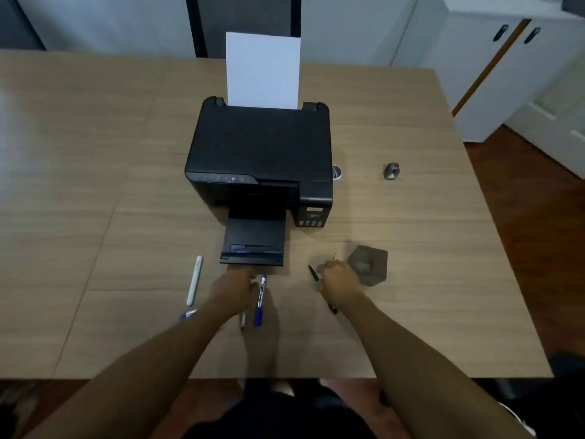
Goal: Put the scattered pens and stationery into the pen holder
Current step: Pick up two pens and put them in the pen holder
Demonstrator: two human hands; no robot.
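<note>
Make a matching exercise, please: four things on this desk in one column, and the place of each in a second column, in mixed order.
1. white pen
2. blue marker
3. pen holder
4. sheet of paper

a. upright at the back of the printer
b. left of the left hand
c. just beyond the right hand
d. between the two hands

Pairs: 1-b, 2-d, 3-c, 4-a
</note>
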